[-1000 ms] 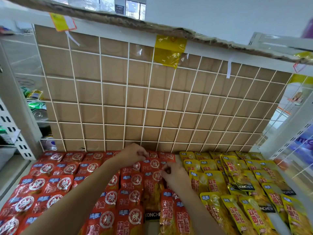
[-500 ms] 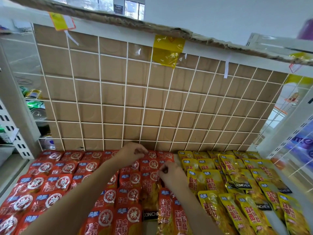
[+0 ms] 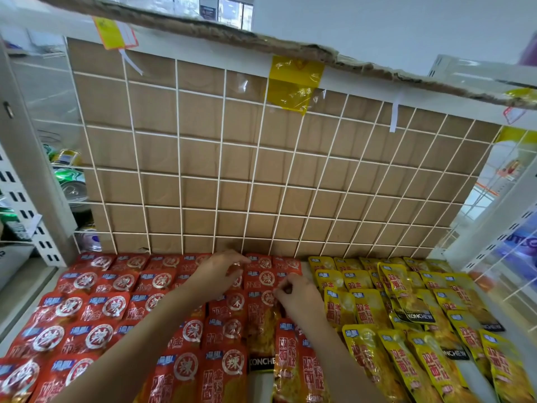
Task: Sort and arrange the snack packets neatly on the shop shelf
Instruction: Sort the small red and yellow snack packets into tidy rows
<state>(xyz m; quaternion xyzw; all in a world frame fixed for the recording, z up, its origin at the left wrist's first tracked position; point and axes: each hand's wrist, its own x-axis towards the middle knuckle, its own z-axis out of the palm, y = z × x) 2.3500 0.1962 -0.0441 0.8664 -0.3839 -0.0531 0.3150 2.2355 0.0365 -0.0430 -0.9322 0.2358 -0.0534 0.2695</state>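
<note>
Red packets, 9-to-12 o'clock: left hand curved over back row (grip unclear), right hand pinching one's top edge; squaring rows, next probably needs a gentle flush tug.

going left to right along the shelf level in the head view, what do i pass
drink cans → red snack packets → yellow snack packets → white shelf frame

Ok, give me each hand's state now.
Left hand: on the back red packets, grip cannot be told.
Right hand: fingers curled, pinching a red packet.
</note>
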